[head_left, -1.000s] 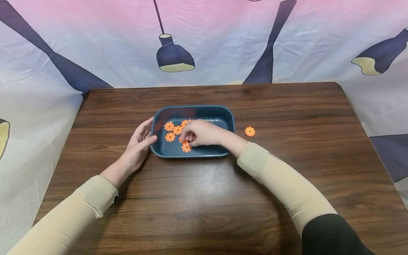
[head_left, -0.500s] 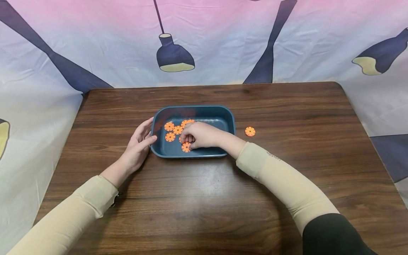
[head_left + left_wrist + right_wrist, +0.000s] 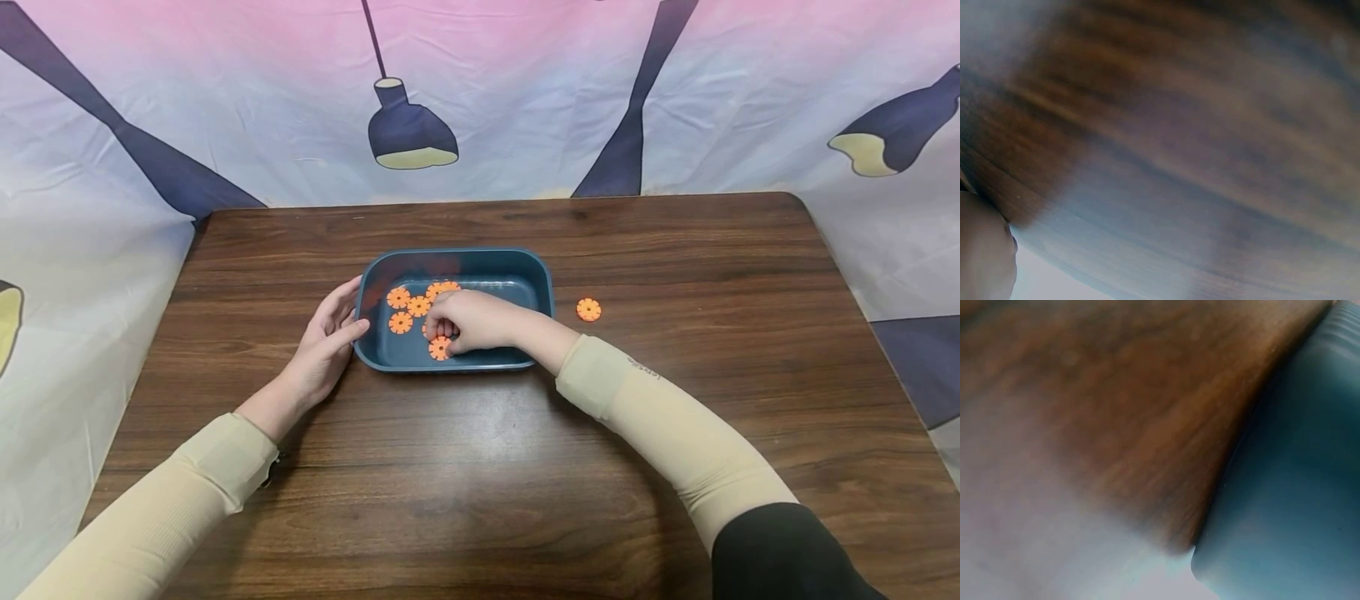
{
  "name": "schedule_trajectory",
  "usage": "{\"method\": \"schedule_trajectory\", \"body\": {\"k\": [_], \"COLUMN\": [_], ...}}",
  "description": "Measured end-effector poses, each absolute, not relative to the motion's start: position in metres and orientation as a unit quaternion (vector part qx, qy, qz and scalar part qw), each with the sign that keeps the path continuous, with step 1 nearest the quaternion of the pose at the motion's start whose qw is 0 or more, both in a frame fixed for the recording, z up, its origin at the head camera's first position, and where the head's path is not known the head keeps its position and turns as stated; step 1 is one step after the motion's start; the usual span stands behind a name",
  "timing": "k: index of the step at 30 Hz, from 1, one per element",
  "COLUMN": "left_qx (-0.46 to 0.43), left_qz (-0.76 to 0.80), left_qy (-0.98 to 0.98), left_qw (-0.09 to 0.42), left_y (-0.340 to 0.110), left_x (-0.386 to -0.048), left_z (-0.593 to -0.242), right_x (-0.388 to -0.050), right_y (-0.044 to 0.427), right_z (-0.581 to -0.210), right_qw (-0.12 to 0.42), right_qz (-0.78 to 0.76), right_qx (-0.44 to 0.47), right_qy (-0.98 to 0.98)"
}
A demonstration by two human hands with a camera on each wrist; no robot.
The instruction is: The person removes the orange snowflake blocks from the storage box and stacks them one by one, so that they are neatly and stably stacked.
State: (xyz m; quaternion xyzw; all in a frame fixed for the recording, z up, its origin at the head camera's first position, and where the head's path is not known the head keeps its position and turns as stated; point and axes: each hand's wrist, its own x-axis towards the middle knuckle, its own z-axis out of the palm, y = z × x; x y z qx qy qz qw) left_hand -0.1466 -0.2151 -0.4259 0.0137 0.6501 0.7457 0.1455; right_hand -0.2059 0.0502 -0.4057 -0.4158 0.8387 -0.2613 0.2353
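A dark teal plastic box (image 3: 453,367) stands on the wooden table, with several notched orange discs (image 3: 401,322) lying flat on its floor. My left hand (image 3: 322,346) holds the box's left end, thumb over the rim and fingers outside. Inside the box, my right hand (image 3: 483,321) has its fingers curled down, with thumb and fingertips at a flower-like orange disc (image 3: 439,348) near the front wall. Another disc is partly covered by those fingers. Part of the box wall (image 3: 1291,487) fills the right wrist view's right side; neither wrist view shows the discs.
One more orange disc (image 3: 588,310) lies on the wooden table (image 3: 480,492) just right of the box. A printed fabric backdrop (image 3: 510,108) hangs behind and beside the table.
The disc at my right fingertips has shifted very slightly toward the front, and the right hand has dipped a little. My left hand and the box stay where they were.
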Motion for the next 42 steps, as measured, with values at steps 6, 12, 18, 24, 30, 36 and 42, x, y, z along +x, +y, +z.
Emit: {"method": "schedule_trajectory", "body": {"k": [6, 12, 18, 24, 30, 36, 42], "left_qx": [0.014, 0.015, 0.014, 0.016, 0.018, 0.018, 0.017], "left_qz": [0.745, 0.745, 0.746, 0.748, 0.752, 0.752, 0.753], "left_qy": [0.65, 0.651, 0.649, 0.648, 0.645, 0.645, 0.643], "left_qw": [0.146, 0.146, 0.145, 0.143, 0.138, 0.137, 0.141], "left_y": [-0.215, -0.214, -0.214, -0.214, -0.214, -0.215, -0.215], "left_x": [-0.146, -0.145, -0.146, -0.146, -0.146, -0.146, -0.146], "left_z": [-0.426, -0.426, -0.425, -0.424, -0.425, -0.425, -0.424], "right_x": [-0.206, -0.209, -0.212, -0.216, -0.221, -0.224, -0.223], "right_y": [0.053, 0.063, 0.08, 0.098, 0.118, 0.137, 0.156], "right_z": [-0.404, -0.4, -0.393, -0.385, -0.375, -0.365, -0.358], "right_qw": [0.234, 0.236, 0.229, 0.211, 0.186, 0.173, 0.171], "right_qz": [-0.282, -0.31, -0.337, -0.358, -0.37, -0.38, -0.407], "right_qx": [-0.407, -0.394, -0.377, -0.367, -0.358, -0.338, -0.307], "right_qy": [0.837, 0.832, 0.832, 0.832, 0.837, 0.844, 0.843]}}
